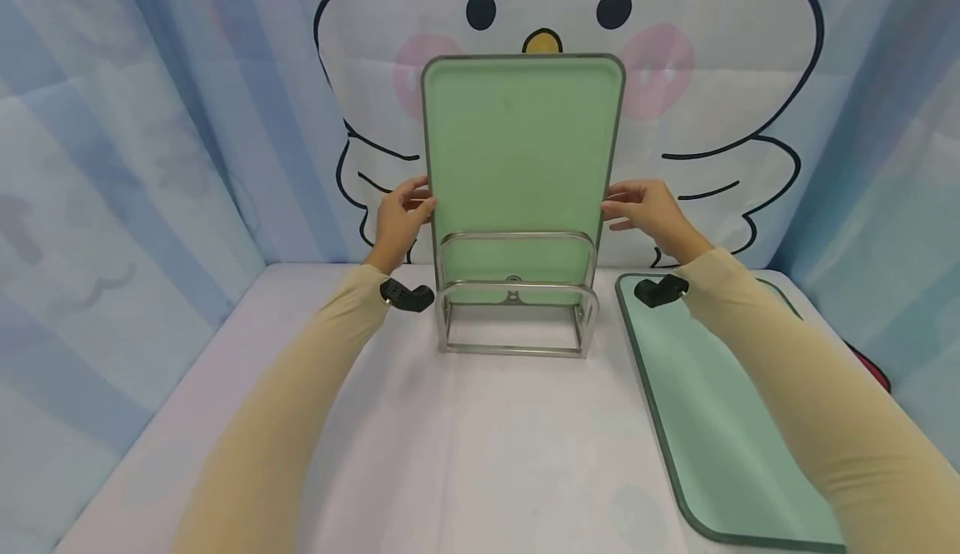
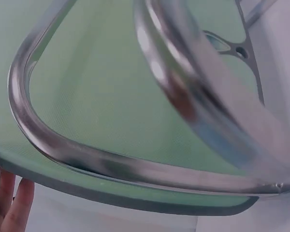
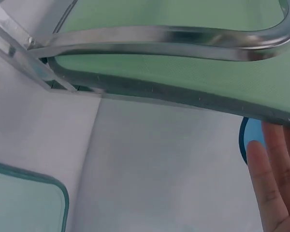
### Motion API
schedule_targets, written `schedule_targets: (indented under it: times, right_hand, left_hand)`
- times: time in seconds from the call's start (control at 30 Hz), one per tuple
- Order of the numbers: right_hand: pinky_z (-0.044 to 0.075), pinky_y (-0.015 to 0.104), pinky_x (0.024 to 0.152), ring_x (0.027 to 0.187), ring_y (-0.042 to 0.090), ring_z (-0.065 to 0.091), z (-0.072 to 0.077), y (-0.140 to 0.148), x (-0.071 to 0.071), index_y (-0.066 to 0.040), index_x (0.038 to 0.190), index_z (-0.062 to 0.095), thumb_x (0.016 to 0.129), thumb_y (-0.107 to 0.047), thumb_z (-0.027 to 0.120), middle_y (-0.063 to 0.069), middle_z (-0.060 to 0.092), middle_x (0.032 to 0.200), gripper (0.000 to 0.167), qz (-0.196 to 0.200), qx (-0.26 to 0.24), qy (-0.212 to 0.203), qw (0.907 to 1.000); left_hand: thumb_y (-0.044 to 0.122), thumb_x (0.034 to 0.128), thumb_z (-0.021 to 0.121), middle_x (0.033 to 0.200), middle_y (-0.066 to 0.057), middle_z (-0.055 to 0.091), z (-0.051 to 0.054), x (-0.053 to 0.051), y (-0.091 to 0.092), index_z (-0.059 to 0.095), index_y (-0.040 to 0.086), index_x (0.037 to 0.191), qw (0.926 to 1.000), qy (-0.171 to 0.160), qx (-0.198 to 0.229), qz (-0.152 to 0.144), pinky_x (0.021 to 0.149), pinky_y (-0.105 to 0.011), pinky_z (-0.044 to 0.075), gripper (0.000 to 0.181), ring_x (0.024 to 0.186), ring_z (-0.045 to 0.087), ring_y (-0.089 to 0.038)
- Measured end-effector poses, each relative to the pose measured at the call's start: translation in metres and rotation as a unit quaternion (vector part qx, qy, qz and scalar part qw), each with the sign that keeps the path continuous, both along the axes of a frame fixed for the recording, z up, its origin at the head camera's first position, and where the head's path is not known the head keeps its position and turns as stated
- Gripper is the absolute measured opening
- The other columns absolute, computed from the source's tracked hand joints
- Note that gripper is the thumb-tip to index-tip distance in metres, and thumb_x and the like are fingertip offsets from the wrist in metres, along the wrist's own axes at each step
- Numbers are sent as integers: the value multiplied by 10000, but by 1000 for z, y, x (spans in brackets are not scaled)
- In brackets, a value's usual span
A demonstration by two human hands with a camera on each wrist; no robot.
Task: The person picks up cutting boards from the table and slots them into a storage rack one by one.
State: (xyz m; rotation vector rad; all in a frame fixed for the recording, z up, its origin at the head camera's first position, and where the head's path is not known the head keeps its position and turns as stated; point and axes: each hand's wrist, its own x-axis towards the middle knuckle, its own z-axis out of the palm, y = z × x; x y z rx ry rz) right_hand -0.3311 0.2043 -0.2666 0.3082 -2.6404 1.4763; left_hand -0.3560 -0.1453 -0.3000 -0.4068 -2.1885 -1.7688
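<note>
A light green cutting board (image 1: 521, 146) with a grey rim stands upright behind the two visible hoops of a metal rack (image 1: 517, 350). Its hanging-hole end points down. My left hand (image 1: 402, 219) pinches the board's left edge, and my right hand (image 1: 648, 208) pinches the opposite edge at a similar height. In the left wrist view, fingers (image 2: 18, 205) reach behind the grey rim, beneath the curved rack tube (image 2: 111, 166). Several fingers (image 3: 275, 169) of the right hand show in the right wrist view, some passing behind the rim. Both thumbs are out of the wrist views.
A larger green board (image 1: 738, 421) with a dark green rim lies flat on the white tabletop (image 1: 480, 454) to the right, partly under my right forearm. A red, dark-edged thing (image 1: 870, 368) pokes out beyond it. Printed curtains (image 1: 150, 104) enclose the back and sides.
</note>
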Motion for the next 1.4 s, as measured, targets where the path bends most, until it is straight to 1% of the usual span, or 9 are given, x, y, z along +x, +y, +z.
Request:
schedule_targets:
  times: [0.17, 0.27, 0.37, 0.47, 0.6, 0.83, 1.0, 1.17, 1.4]
  right_hand:
    - [513, 355, 945, 1047, 135, 631, -5, 1, 11, -29, 1373, 454, 971, -277, 512, 176, 564, 1302, 477, -81, 43, 84, 9999]
    - [415, 469, 1046, 1241, 304, 514, -9, 0, 23, -68, 1445, 353, 981, -308, 484, 228, 460, 1397, 538, -207, 84, 243, 9995]
    - [351, 545, 1068, 1311, 385, 417, -15, -1, 40, -79, 1476, 286, 979, -312, 489, 242, 417, 1425, 585, -370, 88, 558, 9977]
    - [352, 568, 1055, 1312, 398, 414, -22, -1, 56, -70, 1474, 282, 967, -310, 517, 241, 424, 1418, 608, -545, 229, 920, 9940]
    - [355, 586, 1041, 1283, 415, 439, -33, -3, 74, -30, 1453, 305, 957, -271, 546, 255, 450, 1392, 602, -709, 624, 1341, 9865]
    - [342, 597, 1034, 1278, 417, 425, -60, -2, 103, -15, 1437, 321, 950, -239, 563, 251, 459, 1380, 588, -817, 1162, 1520, 9781]
    - [359, 617, 993, 1274, 428, 416, -78, 3, 121, 0, 1430, 326, 947, -262, 567, 254, 456, 1377, 600, -878, 1484, 1421, 9747]
    - [382, 626, 961, 1246, 434, 441, -87, 11, 130, -12, 1424, 342, 926, -241, 602, 259, 466, 1364, 607, -920, 1779, 1466, 9687]
    - [383, 644, 914, 1202, 459, 463, -87, 32, 142, 11, 1415, 346, 917, -237, 613, 282, 474, 1346, 617, -877, 2049, 1460, 9639]
  left_hand:
    - [108, 953, 530, 1322, -172, 530, -3, 9, 3, 448, 93, 1400, 9996, -2, -285, 43, 974, -416, 483, 454, 1155, 541, -296]
    - [130, 948, 528, 1364, -171, 478, -11, 20, 7, 393, 95, 1435, 9968, 189, -707, 326, 1019, -433, 435, 507, 1217, 497, -312]
    - [141, 940, 535, 1392, -206, 408, -22, 37, 14, 338, 62, 1456, 9900, 533, -1118, 674, 1070, -466, 373, 558, 1276, 433, -338]
    - [138, 935, 539, 1407, -226, 374, -32, 54, 25, 318, 36, 1458, 9812, 939, -1423, 909, 1095, -483, 340, 577, 1313, 389, -353]
    - [114, 925, 551, 1425, -207, 372, -43, 75, 43, 322, 33, 1454, 9689, 1396, -1822, 923, 1104, -479, 341, 582, 1340, 364, -348]
    - [120, 892, 608, 1432, -218, 386, -59, 104, 70, 365, 16, 1425, 9360, 2106, -2583, 1133, 1132, -496, 296, 595, 1366, 331, -378]
    - [153, 884, 619, 1423, -217, 410, -74, 127, 87, 397, 16, 1408, 9314, 2169, -2736, 1030, 1115, -536, 300, 585, 1356, 341, -405]
    - [193, 881, 633, 1427, -204, 416, -87, 141, 108, 401, 33, 1412, 9142, 2273, -3221, 940, 1113, -534, 306, 601, 1358, 348, -397]
    - [229, 888, 620, 1440, -162, 411, -91, 155, 139, 402, 63, 1414, 8942, 2544, -3606, 751, 1116, -510, 316, 593, 1373, 346, -361]
